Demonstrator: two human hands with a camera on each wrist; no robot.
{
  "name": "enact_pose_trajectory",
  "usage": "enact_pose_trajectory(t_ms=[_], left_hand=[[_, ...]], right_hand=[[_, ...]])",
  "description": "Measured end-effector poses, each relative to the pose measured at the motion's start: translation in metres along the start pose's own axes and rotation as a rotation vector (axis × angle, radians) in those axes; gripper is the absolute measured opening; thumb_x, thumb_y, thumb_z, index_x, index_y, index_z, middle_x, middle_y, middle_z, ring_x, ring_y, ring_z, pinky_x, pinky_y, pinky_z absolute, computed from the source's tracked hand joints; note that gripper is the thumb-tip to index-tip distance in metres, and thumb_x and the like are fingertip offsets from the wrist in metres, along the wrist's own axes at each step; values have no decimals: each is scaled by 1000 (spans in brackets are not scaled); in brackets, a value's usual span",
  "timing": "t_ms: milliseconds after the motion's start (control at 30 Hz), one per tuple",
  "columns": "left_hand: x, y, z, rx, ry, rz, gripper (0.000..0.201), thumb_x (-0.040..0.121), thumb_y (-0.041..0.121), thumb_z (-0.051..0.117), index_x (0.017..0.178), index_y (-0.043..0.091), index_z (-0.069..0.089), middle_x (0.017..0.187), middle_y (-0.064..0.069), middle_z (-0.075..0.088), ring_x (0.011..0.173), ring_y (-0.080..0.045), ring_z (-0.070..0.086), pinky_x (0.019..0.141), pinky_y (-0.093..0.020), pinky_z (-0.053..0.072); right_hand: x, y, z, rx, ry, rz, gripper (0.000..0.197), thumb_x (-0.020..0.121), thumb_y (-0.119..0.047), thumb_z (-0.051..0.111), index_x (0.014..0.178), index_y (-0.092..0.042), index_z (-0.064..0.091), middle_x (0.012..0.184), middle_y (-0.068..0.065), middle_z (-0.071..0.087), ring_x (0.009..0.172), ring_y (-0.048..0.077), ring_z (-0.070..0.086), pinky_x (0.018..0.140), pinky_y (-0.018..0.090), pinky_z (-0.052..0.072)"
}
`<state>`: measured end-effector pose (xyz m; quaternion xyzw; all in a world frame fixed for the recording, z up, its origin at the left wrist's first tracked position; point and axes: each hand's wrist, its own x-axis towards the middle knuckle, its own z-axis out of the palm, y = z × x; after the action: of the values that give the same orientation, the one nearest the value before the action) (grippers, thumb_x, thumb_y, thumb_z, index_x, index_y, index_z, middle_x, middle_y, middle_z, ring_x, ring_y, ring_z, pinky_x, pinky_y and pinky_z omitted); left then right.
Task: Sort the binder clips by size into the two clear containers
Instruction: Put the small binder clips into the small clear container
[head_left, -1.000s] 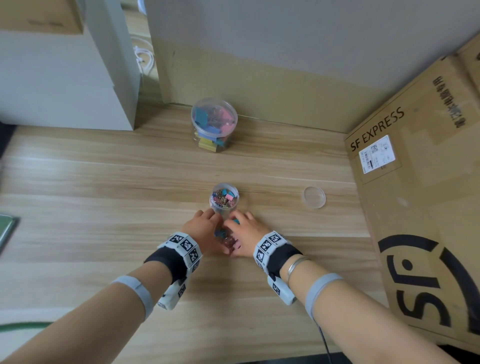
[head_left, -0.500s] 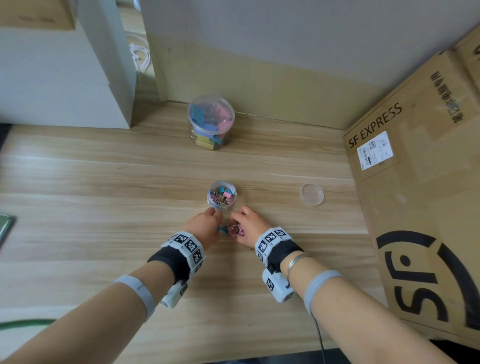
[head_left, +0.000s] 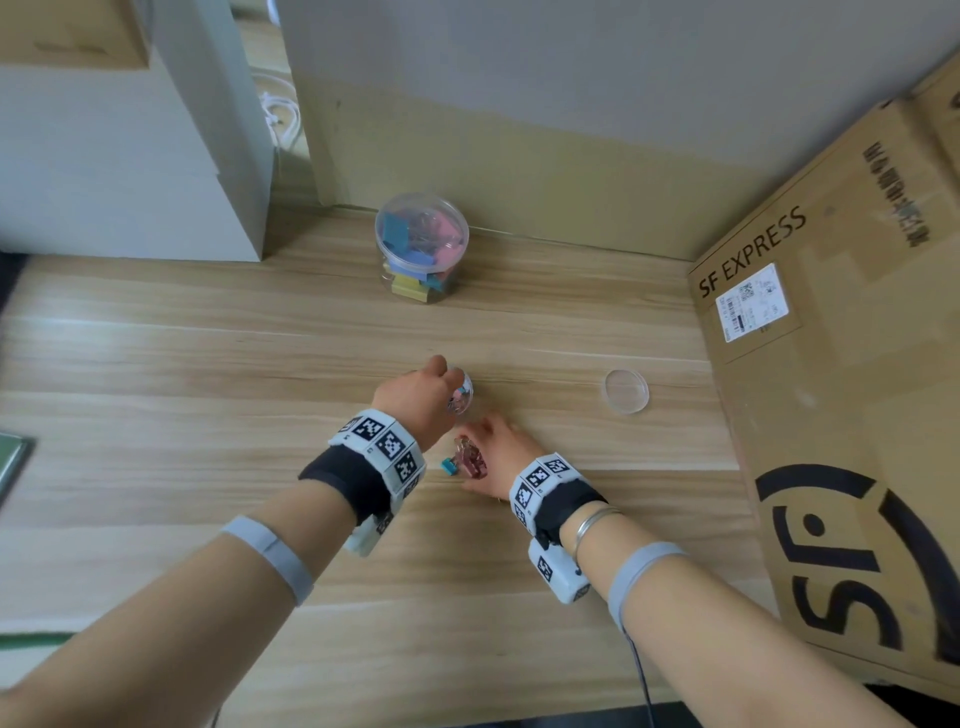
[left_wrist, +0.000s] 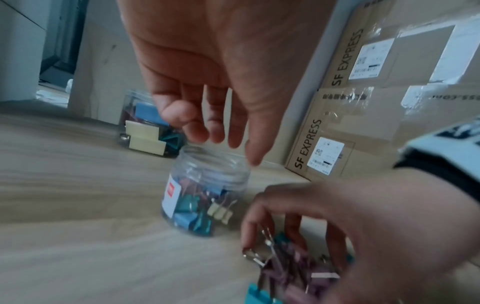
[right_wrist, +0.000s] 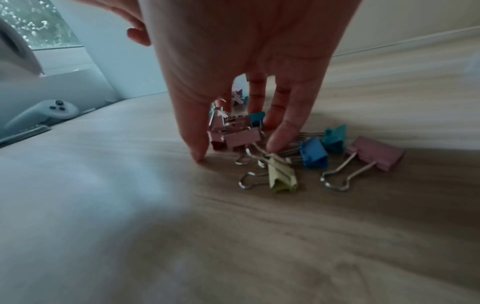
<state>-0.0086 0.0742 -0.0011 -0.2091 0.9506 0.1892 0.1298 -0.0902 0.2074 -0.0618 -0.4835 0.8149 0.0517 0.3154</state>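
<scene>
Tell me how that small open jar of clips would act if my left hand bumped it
The small jar is narrow, upright and lidless, so a sideways knock from the left hand would probably tip it and spill clips. It looks like thin clear plastic, so likely light, though the clips filling its lower part should steady it somewhat. On its side it would likely roll across the smooth table.

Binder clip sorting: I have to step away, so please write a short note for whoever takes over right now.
Left hand: open, fingers pointing down over the mouth of the small jar, holding nothing visible.
Right hand: fingers curled down on the pile of small clips on the table, pinching pink ones.
Big jar: at the back by the wall, filled with large clips.
Lid: lying on the table, right of the small jar.
Done: no large clips show loose; small jar partly filled.
Left: drop the remaining small clips into the small jar.
</scene>
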Motion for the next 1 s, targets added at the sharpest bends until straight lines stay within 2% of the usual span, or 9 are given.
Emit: enact_pose_trajectory(t_ms=[100, 167, 267, 367, 433, 533, 700, 833, 1000], left_hand=[[-9, 8, 16, 25, 21, 139, 34, 92, 28, 45, 124, 16, 47, 124, -5, 48, 102, -26, 58, 66, -34, 49], [-17, 13, 30, 55, -58, 186, 34, 93, 30, 42, 125, 18, 47, 122, -4, 52, 100, -26, 60, 70, -34, 49], [-24, 10, 51, 117, -239, 138, 38, 92, 35, 44, 127, 20, 45, 116, -4, 56, 101, -25, 61, 75, -35, 49], [-26, 6, 65, 117, -292, 62, 50, 90, 29, 50, 137, 25, 32, 121, -6, 47, 105, -27, 56, 77, -36, 48], [-26, 7, 70, 105, -276, 52, 54, 90, 23, 52, 138, 27, 26, 121, -6, 43, 105, -27, 55, 75, -36, 48], [-23, 9, 74, 87, -219, 75, 58, 90, 13, 51, 138, 29, 22, 122, -6, 41, 102, -27, 55, 73, -35, 50], [-23, 9, 69, 100, -283, 61, 40, 90, 5, 46, 128, 14, 37, 119, -12, 43, 105, -31, 53, 79, -39, 49], [-24, 7, 60, 64, -280, 76, 39, 88, 4, 46, 126, 11, 44, 119, -12, 48, 107, -30, 53, 81, -39, 48], [-23, 11, 25, -167, -20, 84, 28, 86, 11, 51, 113, 9, 57, 117, -10, 55, 99, -30, 60, 81, -36, 50]], right_hand=[[3, -1, 0, -8, 28, -32, 52, 84, -34, 61, 130, -17, 41, 134, 12, 40, 106, 33, 55, 89, 38, 48], [3, 0, -2, 70, 35, -8, 46, 85, -28, 61, 126, -14, 45, 129, 10, 43, 101, 30, 58, 83, 34, 48], [-1, 4, -6, 111, 33, -23, 40, 82, -22, 61, 121, -17, 55, 116, 9, 45, 92, 28, 57, 73, 29, 45], [-3, 9, -8, 160, 61, -14, 35, 79, -13, 59, 114, -15, 59, 114, 9, 45, 85, 23, 52, 72, 29, 46], [-4, 11, -7, 173, 90, 6, 26, 80, -9, 56, 105, -11, 63, 112, 9, 49, 80, 18, 46, 69, 25, 39], [-6, 12, -9, 150, 84, 24, 23, 82, -11, 56, 104, -10, 64, 109, 8, 54, 87, 23, 54, 75, 29, 45], [-7, 12, -10, 185, 111, 41, 17, 81, -13, 58, 96, -12, 67, 104, 8, 63, 94, 27, 58, 77, 27, 46], [-11, 12, -29, 250, 198, 17, 11, 80, -13, 63, 89, -13, 70, 96, 7, 66, 82, 21, 58, 78, 29, 49], [-4, 2, -62, 359, 387, -44, 7, 77, -9, 65, 80, -13, 71, 86, 7, 67, 78, 22, 61, 76, 34, 52]])
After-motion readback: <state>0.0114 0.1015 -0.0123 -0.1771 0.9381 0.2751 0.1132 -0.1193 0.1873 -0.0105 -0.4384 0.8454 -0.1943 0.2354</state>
